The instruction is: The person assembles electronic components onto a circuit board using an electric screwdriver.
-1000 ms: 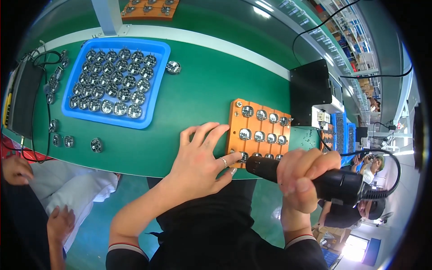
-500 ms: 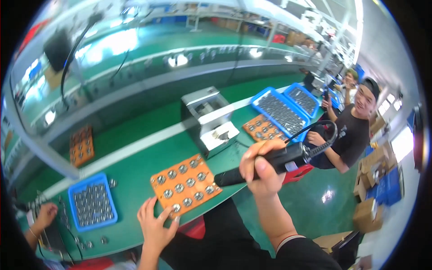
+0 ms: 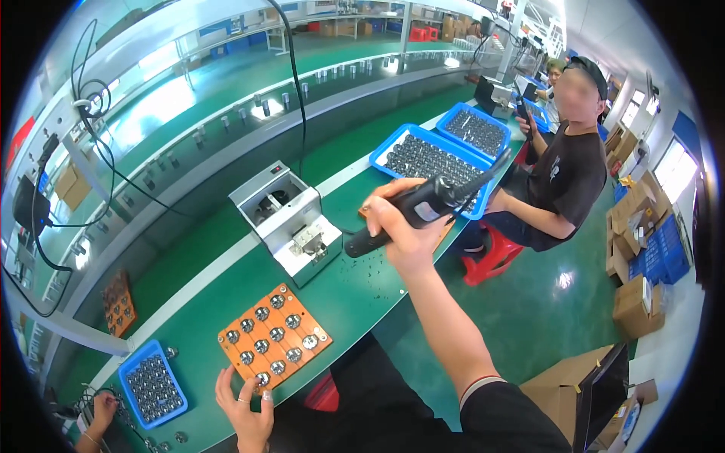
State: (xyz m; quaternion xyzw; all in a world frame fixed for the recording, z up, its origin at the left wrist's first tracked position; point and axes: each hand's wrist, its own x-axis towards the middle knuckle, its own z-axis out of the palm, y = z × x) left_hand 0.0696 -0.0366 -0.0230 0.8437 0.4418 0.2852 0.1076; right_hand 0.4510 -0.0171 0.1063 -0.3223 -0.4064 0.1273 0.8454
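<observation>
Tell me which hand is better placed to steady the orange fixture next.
Left, probably: the left hand is at the near corner of the orange fixture, while the right hand holds a black tool well away.

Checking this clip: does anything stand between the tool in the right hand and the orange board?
Nothing visible does. The black tool in the right hand has a bare stretch of green table between its tip and the orange board. The grey machine sits just left of that path.

Tool label (image 3: 427, 211), shirt print (image 3: 555, 167), both illegible
</observation>
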